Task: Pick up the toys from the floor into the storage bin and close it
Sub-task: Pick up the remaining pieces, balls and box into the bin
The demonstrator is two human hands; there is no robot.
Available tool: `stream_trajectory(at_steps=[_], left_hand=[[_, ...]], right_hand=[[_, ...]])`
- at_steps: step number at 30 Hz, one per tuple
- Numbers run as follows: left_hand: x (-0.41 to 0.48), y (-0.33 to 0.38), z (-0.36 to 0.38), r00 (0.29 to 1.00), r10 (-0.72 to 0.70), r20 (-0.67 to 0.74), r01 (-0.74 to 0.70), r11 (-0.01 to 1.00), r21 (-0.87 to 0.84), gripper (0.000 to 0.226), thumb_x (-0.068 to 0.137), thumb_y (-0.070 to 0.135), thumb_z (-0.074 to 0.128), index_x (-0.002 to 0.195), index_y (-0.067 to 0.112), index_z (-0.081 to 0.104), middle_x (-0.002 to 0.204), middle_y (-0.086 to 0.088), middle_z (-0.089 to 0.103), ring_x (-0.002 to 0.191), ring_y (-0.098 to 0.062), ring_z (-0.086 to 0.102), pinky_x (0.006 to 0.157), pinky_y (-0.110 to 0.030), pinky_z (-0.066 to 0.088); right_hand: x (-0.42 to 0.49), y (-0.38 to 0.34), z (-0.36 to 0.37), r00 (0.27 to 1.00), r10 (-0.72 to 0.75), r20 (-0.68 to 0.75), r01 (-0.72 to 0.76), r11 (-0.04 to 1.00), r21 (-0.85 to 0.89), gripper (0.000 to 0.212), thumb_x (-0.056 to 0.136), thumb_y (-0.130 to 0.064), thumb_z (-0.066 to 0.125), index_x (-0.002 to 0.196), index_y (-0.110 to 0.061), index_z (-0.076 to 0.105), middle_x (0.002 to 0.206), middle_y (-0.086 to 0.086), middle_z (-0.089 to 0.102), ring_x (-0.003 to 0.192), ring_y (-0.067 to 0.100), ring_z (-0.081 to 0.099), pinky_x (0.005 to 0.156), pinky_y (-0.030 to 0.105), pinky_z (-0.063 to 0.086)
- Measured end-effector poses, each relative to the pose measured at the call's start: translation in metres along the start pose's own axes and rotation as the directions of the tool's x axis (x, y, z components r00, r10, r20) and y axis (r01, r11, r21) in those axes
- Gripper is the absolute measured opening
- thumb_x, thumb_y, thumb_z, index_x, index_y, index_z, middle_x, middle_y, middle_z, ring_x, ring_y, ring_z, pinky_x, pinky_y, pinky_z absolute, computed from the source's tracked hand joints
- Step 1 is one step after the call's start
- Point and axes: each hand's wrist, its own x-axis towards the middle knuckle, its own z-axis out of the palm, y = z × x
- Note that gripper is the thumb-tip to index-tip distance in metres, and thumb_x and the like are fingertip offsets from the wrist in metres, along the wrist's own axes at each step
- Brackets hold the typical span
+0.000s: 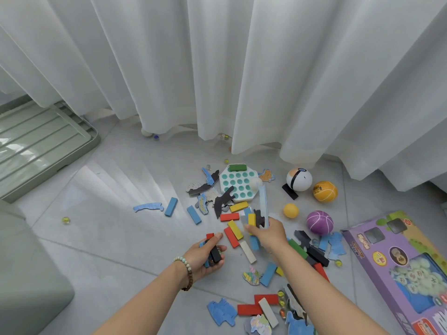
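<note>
My left hand (205, 253) was curled round a bundle of blocks (214, 252) and my right hand (266, 234) pinched a fistful of puzzle pieces (258, 217) plus a yellow block. Both were overfull, so I judged a piece could slip out on the carry. More toys littered the floor (121, 238), a marble (65, 220) and purple ball (319, 222) liable to roll under the curtain (217, 68); the lid (43, 141) lay far left, and what I took for the bin (29, 274) sat lower left.

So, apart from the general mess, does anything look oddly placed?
Yes. A few marbles lie at the curtain hem, away from the main pile, and a lone marble sits far left. A green block rests on the dotted board, not the floor.
</note>
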Motion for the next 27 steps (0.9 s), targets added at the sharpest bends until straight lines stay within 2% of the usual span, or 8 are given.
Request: stream_trajectory(at_steps=[3, 8, 10, 12, 14, 22, 25, 27], left_hand=[[-0.001, 0.001, 0.001, 1.0, -0.007, 0.013, 0.007, 1.0, -0.005, 0.044, 0.084, 0.031, 0.065, 0.119, 0.006, 0.058, 0.084, -0.008, 0.063, 0.063, -0.016, 0.056, 0.047, -0.024, 0.053], [-0.001, -0.002, 0.001, 0.999, -0.033, 0.037, 0.034, 0.999, -0.008, 0.031, 0.085, 0.033, 0.064, 0.101, 0.008, 0.061, 0.083, -0.008, 0.061, 0.063, -0.015, 0.056, 0.049, -0.024, 0.054], [-0.001, -0.003, 0.003, 0.997, -0.037, 0.063, 0.035, 0.999, 0.031, 0.028, 0.084, 0.035, 0.064, 0.092, 0.008, 0.062, 0.085, -0.009, 0.059, 0.064, -0.015, 0.056, 0.051, -0.024, 0.054], [-0.002, -0.002, 0.009, 0.996, -0.019, 0.084, 0.015, 0.999, 0.045, 0.027, 0.085, 0.035, 0.064, 0.092, 0.008, 0.062, 0.085, -0.008, 0.06, 0.065, -0.014, 0.056, 0.052, -0.024, 0.054], [-0.002, 0.0, 0.014, 0.997, 0.013, 0.083, -0.016, 0.999, 0.047, 0.026, 0.086, 0.034, 0.063, 0.091, 0.008, 0.062, 0.082, -0.007, 0.061, 0.065, -0.014, 0.056, 0.052, -0.023, 0.054], [-0.008, 0.008, 0.019, 0.997, 0.017, 0.071, -0.021, 0.998, 0.064, 0.024, 0.087, 0.031, 0.062, 0.083, 0.008, 0.062, 0.079, -0.006, 0.061, 0.062, -0.013, 0.055, 0.051, -0.022, 0.053], [-0.017, 0.019, 0.022, 0.997, 0.047, 0.065, -0.052, 0.995, 0.082, 0.022, 0.088, 0.03, 0.062, 0.087, 0.009, 0.061, 0.078, -0.005, 0.063, 0.059, -0.013, 0.055, 0.05, -0.022, 0.052], [-0.03, 0.031, 0.023, 0.994, 0.075, 0.074, -0.082, 0.992, 0.096, 0.02, 0.089, 0.029, 0.06, 0.093, 0.01, 0.061, 0.076, -0.005, 0.063, 0.056, -0.012, 0.055, 0.049, -0.022, 0.052]], right_hand=[[0.0, -0.004, 0.011, 0.993, 0.034, 0.117, -0.036, 0.999, 0.016, 0.02, 0.075, -0.013, 0.078, 0.091, -0.005, 0.068, 0.081, 0.003, 0.066, 0.073, 0.014, 0.06, 0.058, 0.017, 0.046], [0.002, 0.001, 0.02, 0.977, 0.106, 0.186, -0.118, 0.992, 0.051, 0.025, 0.074, -0.006, 0.077, 0.097, -0.004, 0.066, 0.086, 0.006, 0.065, 0.068, 0.008, 0.058, 0.051, 0.011, 0.046], [0.002, 0.003, 0.022, 0.972, 0.124, 0.2, -0.141, 0.987, 0.072, 0.025, 0.074, -0.004, 0.077, 0.096, -0.006, 0.065, 0.089, 0.008, 0.067, 0.071, 0.012, 0.061, 0.058, 0.015, 0.051], [0.002, 0.007, 0.024, 0.979, 0.1, 0.176, -0.115, 0.99, 0.076, 0.025, 0.072, -0.003, 0.078, 0.093, -0.007, 0.066, 0.097, 0.013, 0.07, 0.083, 0.021, 0.066, 0.077, 0.03, 0.057], [0.0, 0.009, 0.025, 0.981, 0.084, 0.176, -0.102, 0.99, 0.095, 0.026, 0.072, -0.001, 0.076, 0.095, -0.007, 0.066, 0.102, 0.017, 0.07, 0.091, 0.026, 0.067, 0.088, 0.038, 0.055], [-0.005, 0.005, 0.022, 0.959, 0.085, 0.269, -0.156, 0.954, 0.257, 0.02, 0.082, -0.009, 0.07, 0.101, -0.007, 0.063, 0.095, 0.009, 0.069, 0.085, 0.019, 0.065, 0.08, 0.027, 0.054], [-0.009, -0.005, 0.021, 0.966, 0.077, 0.247, -0.163, 0.922, 0.351, 0.024, 0.081, -0.013, 0.072, 0.103, -0.007, 0.065, 0.1, 0.012, 0.071, 0.092, 0.024, 0.066, 0.086, 0.033, 0.054], [-0.015, -0.02, 0.019, 0.976, 0.039, 0.213, -0.116, 0.925, 0.362, 0.024, 0.082, -0.014, 0.071, 0.104, -0.008, 0.065, 0.098, 0.01, 0.071, 0.086, 0.019, 0.067, 0.078, 0.026, 0.055]])
